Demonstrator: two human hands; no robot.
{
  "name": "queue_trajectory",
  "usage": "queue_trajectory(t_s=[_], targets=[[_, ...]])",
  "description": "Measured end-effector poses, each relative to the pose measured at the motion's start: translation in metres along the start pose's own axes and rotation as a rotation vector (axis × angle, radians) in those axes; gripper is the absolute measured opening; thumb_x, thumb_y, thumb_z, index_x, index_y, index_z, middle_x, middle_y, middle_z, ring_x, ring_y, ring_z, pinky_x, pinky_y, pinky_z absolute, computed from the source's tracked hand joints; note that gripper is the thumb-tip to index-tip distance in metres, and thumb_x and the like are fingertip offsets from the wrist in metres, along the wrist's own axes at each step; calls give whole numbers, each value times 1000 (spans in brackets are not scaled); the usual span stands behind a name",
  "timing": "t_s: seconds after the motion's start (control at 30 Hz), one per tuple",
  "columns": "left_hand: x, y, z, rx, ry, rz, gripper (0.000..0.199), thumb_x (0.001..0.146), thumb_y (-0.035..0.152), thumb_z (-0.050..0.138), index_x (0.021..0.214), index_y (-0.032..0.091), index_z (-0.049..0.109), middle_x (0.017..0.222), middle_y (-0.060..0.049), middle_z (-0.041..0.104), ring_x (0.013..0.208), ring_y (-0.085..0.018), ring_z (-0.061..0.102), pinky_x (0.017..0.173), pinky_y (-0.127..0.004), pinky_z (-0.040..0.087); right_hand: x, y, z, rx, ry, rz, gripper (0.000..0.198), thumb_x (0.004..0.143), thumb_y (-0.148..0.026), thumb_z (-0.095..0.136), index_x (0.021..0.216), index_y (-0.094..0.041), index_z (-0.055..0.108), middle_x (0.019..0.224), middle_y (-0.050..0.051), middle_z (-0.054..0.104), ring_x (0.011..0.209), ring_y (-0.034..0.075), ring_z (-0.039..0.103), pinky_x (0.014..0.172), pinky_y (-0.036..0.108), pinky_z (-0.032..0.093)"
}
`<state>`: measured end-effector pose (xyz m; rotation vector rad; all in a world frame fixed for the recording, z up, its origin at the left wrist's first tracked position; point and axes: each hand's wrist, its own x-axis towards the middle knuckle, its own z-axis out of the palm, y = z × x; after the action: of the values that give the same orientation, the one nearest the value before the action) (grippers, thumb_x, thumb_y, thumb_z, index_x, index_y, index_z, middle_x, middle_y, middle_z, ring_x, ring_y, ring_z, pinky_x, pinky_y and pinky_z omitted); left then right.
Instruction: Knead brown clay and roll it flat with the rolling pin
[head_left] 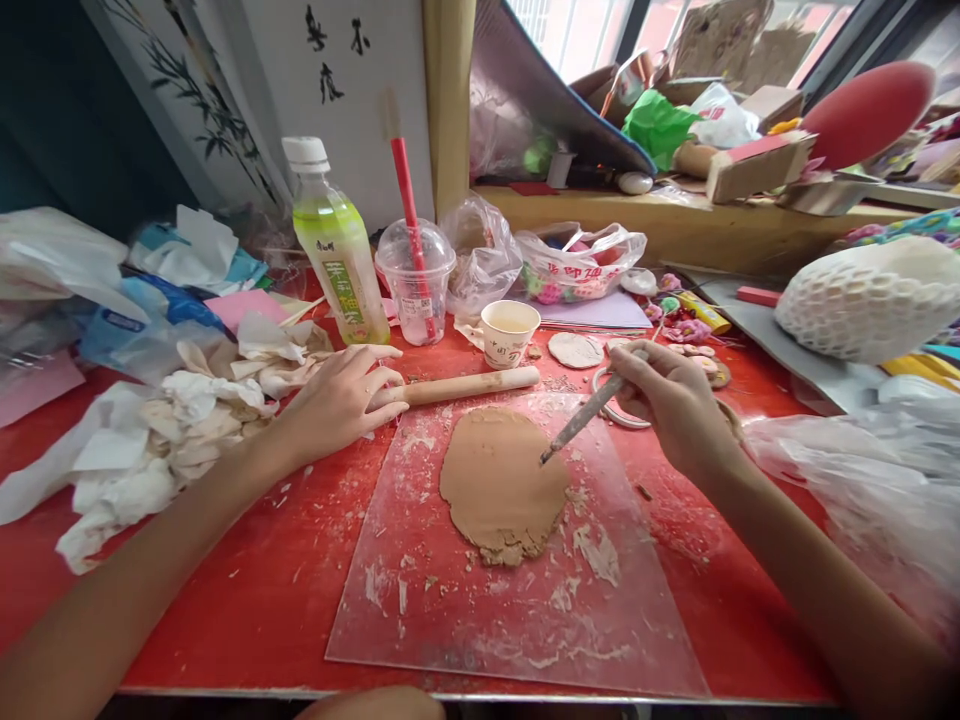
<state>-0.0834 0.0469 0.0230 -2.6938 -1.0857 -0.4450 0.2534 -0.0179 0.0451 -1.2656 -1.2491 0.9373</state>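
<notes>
A flat, rounded slab of brown clay [502, 480] with a cracked near edge lies on a clear plastic sheet [480, 620] smeared with clay bits. Pinched in my right hand [679, 400] is a grey, clay-coated clay tool [589, 415]; its dark tip is at the slab's right part, though I cannot tell if it touches. Beyond the slab lies a wooden rolling pin [472, 386], and my left hand [352, 395] has its fingers curled about the pin's left end. Close to my right hand, partly behind the tool, is a pale ring [626, 418].
A paper cup [510, 335], a lidded plastic cup [416, 290] with a red straw and a green drink bottle [337, 260] stand behind the pin. Crumpled tissues [172, 430] lie left, plastic bags [862, 490] right. A pale clay disc [575, 350] rests near the paper cup.
</notes>
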Motion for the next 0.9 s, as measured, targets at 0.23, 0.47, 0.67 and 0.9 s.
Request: queue_trajectory(t_s=[0.23, 0.47, 0.67, 0.9], targets=[[0, 13, -4, 96, 130, 72, 29, 89, 32, 46, 109, 14, 56, 123, -14, 51, 117, -28, 45, 100, -45, 36, 1, 9, 4, -63, 12, 30, 33, 78, -45, 61, 64, -20, 45, 52, -7, 30, 42, 5, 24, 38, 22, 15], [0, 29, -8, 178, 77, 229, 33, 89, 35, 46, 113, 14, 54, 118, -12, 56, 113, -28, 48, 101, -43, 36, 0, 8, 5, -43, 1, 69, 32, 77, -47, 63, 65, -19, 50, 51, -6, 31, 42, 5, 23, 40, 23, 13], [2, 28, -4, 194, -14, 146, 32, 89, 37, 45, 106, 13, 58, 103, -13, 61, 103, -29, 54, 92, -45, 41, 1, 1, 0, -91, -129, 128, 32, 74, -45, 66, 63, -19, 49, 51, -6, 34, 43, 5, 26, 40, 23, 16], [2, 32, 7, 159, 91, -32, 32, 91, 30, 43, 115, 12, 53, 108, -15, 59, 104, -30, 53, 91, -47, 41, -3, -4, 4, 2, -9, 7, 28, 80, -44, 60, 66, -21, 53, 47, -4, 39, 40, 6, 28, 38, 25, 17]])
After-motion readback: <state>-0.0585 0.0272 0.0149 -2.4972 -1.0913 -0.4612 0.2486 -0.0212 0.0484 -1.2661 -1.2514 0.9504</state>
